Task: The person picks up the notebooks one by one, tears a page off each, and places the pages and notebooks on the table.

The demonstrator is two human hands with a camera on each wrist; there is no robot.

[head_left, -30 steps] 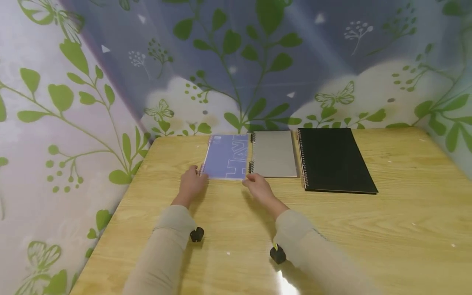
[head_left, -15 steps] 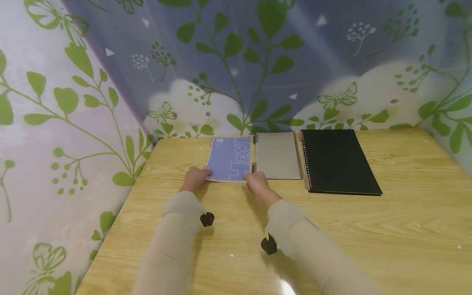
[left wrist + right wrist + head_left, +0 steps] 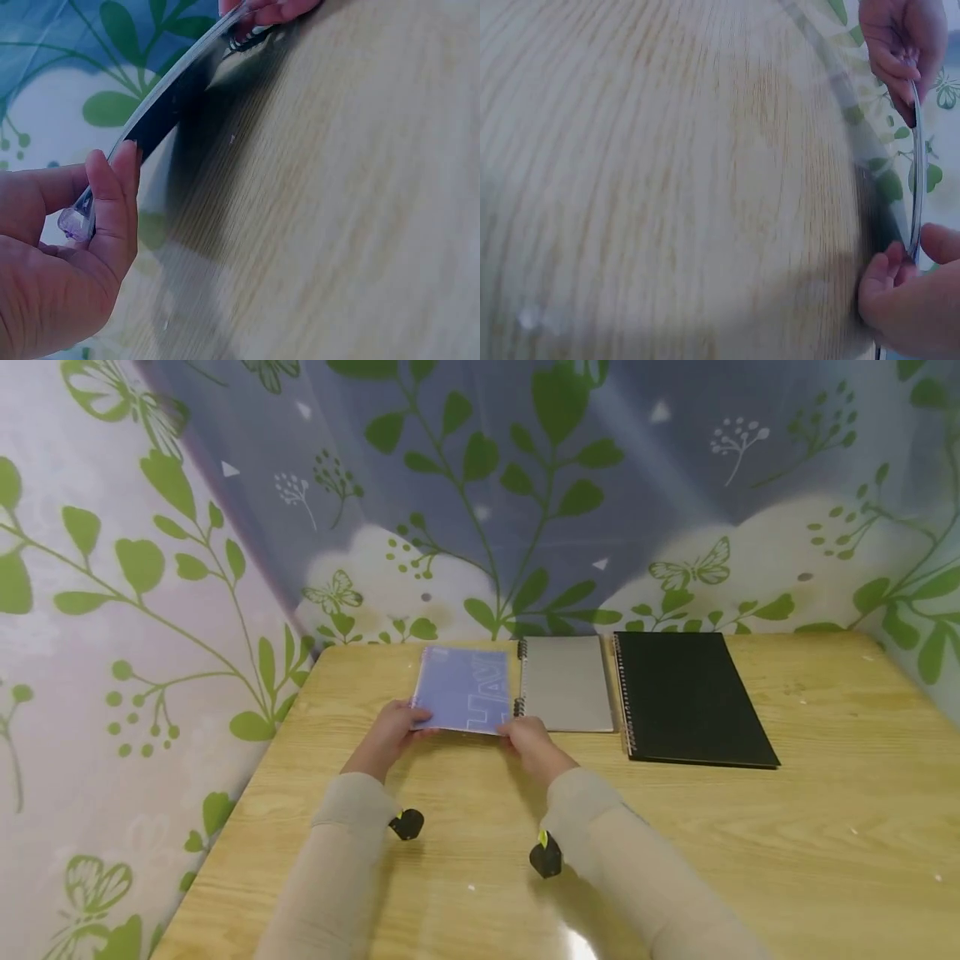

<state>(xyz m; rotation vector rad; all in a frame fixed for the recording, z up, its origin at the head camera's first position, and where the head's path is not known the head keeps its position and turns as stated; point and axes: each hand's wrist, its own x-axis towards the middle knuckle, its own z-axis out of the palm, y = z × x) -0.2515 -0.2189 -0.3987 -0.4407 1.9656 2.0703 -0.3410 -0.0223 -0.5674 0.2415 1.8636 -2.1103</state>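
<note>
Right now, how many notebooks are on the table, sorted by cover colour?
Purple notebook: 1, its near edge pinched by the left hand and right hand
Grey notebook: 1
Black notebook: 1
Total: 3 notebooks on the table

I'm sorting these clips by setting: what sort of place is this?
Probably a small desk corner at home or in a recording booth. A light wooden table is closed in by leaf-and-butterfly printed sheets, and three spiral notebooks lie in a row: purple, grey and black.
</note>
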